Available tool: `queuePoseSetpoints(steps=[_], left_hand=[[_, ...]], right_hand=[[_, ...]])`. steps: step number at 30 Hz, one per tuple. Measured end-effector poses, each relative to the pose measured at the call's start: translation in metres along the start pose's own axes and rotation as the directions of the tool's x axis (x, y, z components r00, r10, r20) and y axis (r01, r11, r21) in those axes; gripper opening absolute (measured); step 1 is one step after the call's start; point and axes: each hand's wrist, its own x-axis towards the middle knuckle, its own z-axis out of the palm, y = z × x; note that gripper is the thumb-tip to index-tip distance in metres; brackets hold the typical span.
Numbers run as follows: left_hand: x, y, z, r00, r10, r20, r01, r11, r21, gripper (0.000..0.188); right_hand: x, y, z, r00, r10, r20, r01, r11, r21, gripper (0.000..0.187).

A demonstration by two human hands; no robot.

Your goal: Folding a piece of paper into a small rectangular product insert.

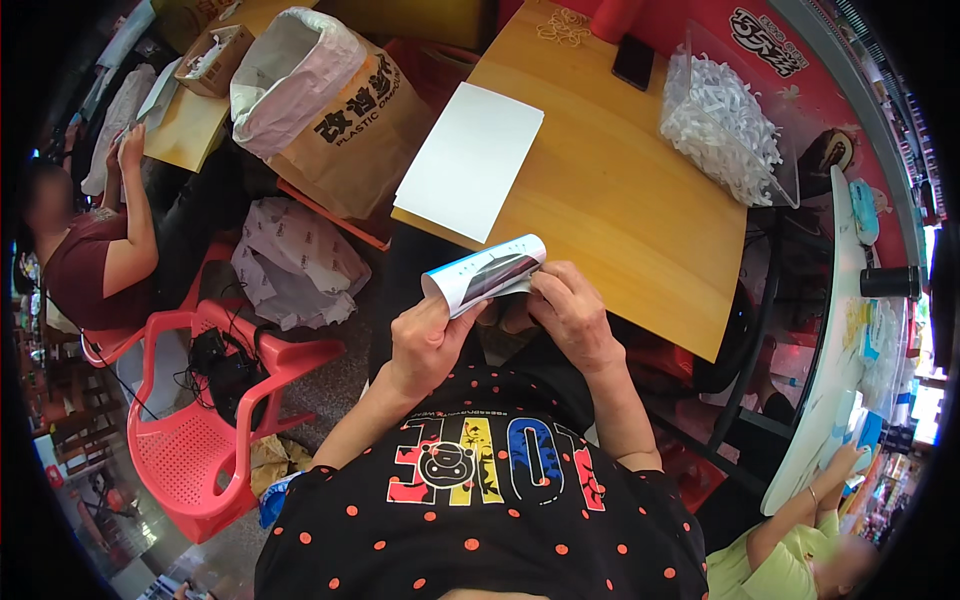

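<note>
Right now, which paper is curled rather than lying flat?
The printed sheet held by the left hand and right hand; the white sheets on the wooden table lie flat.

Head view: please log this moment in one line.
left hand: grips curled printed sheet; right hand: grips same sheet; white sheets: on wooden table

- Rolled sheet point(497, 276), ctr: paper, glossy-looking print.
- Sheet stack point(470, 160), upper ctr: paper, matt, smooth.
- Desk point(625, 200), upper R of ctr: wood-look top, smooth, slight sheen.
- Sack point(365, 165), upper L: matt, paper-like outside.
- Bag point(300, 265), L of ctr: thin crinkled plastic.
- Armchair point(185, 468), lower L: plastic, semi-gloss, perforated seat.
- Bin point(789, 175), upper R: clear plastic.
- Phone point(633, 62), top R: smooth, glass-like.
- Shirt point(480, 520), btm ctr: matt cloth.
</note>
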Motion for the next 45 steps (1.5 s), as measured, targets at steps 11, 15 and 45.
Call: queuePoseSetpoints(steps=[11, 15, 45], left_hand=[[0.006, 0.013, -0.005, 0.997, -0.009, 0.078, 0.004, 0.998, 0.063, 0.018], [0.009, 0.01, -0.002, 0.995, 0.1, 0.023, -0.101, 0.992, 0.079, 0.019], [0.02, -0.003, -0.02, 0.945, 0.278, 0.169, -0.291, 0.955, 0.058, 0.024]], right_hand=[[0.0, 0.004, 0.004, 0.987, -0.03, -0.158, 0.026, 0.999, -0.023, 0.027], [0.002, 0.002, 0.001, 0.986, -0.011, -0.164, 0.009, 1.0, -0.011, 0.026], [0.012, 0.006, -0.023, 0.702, 0.56, 0.44, -0.713, 0.545, 0.442, 0.013]])
